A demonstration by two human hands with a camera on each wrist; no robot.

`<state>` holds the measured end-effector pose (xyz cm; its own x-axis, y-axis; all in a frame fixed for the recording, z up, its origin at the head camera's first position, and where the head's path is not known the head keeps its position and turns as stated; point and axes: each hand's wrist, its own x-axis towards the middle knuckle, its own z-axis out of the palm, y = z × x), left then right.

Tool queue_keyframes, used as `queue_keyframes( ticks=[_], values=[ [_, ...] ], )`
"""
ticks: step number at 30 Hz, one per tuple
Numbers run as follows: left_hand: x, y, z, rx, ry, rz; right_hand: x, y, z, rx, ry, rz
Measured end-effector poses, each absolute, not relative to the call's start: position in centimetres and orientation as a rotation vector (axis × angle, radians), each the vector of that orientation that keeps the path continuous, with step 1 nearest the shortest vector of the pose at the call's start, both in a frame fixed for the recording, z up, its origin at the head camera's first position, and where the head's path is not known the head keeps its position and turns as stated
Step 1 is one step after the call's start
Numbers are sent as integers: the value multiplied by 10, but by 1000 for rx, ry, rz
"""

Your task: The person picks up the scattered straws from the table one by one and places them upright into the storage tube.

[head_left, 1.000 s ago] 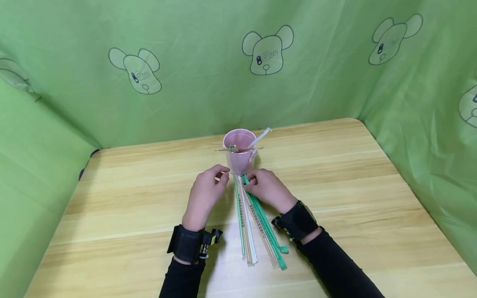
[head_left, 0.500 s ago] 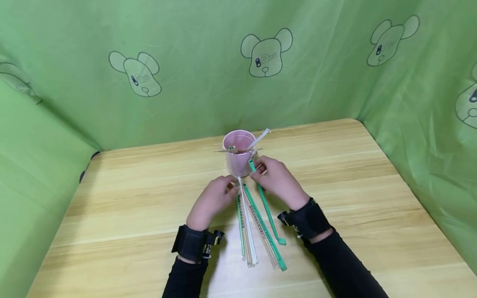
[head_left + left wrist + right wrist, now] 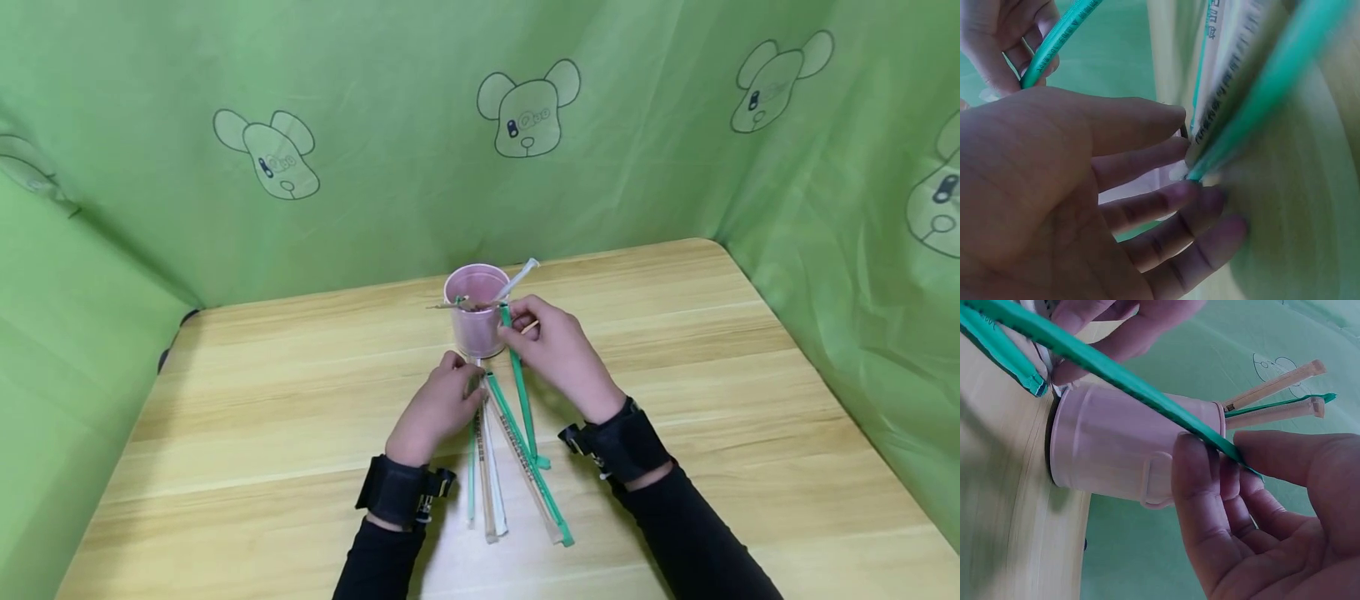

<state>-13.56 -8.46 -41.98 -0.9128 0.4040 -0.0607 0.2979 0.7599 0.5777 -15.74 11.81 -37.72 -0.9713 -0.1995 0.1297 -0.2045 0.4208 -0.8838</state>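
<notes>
From my head view, the cup (image 3: 478, 337) stands upright on the table (image 3: 262, 417) at my 12 o'clock, a white straw (image 3: 517, 281) leaning out of it towards 2 o'clock. My right hand (image 3: 551, 346), at the cup's 4 o'clock, pinches a green straw (image 3: 521, 387) near its upper end; the length trails towards 6 o'clock, and I cannot tell whether its foot touches the table. My left hand (image 3: 442, 406), at the cup's 7 o'clock, is at the near-cup ends of the loose straws (image 3: 487, 483), which fan towards me. In my left wrist view, my fingers (image 3: 1141, 122) bend loosely at those ends; whether they grip any, I cannot tell. The held straw shows at 11 o'clock, in my other hand. In my right wrist view, thumb and fingers nip that straw close to its tip, so I judge that a slack pinch could let it swivel or drop. It crosses in front of the cup and its handle (image 3: 1149, 484); a careless sweep could catch the handle and tip the cup, or drag the fan askew.
</notes>
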Motion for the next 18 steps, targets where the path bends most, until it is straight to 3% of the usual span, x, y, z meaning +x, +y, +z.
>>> queue_keyframes(
  ticks=[18],
  values=[
    [-127,-85,-408,435,2689,840,-152,121,-362,398,-2146,1755]
  ],
)
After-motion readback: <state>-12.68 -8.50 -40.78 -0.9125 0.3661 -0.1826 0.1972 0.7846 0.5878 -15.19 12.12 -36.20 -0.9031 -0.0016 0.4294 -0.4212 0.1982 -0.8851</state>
